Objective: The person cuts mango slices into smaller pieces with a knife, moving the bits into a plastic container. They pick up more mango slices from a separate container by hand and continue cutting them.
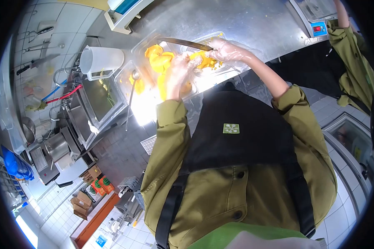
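In the head view, my right hand [228,50], in a clear glove, grips a long knife [180,42] with its blade pointing left. My left hand [179,71], also gloved, has its fingers curled at the yellow mango flesh [203,61] beside the blade; glare blurs exactly what they hold. Small cut bits lie under the right hand. Larger peeled mango pieces [160,60] lie left of my left hand in clear plastic trays [133,62]. Further left, a long-handled spoon [133,83] leans in a tray with more yellow fruit.
A translucent pitcher [102,60] stands on the left of the steel counter [253,25], near a sink [99,99]. At the upper right is a digital scale [318,29]. Another person's olive sleeve [340,37] is close on the right. Cardboard boxes [82,203] sit lower left.
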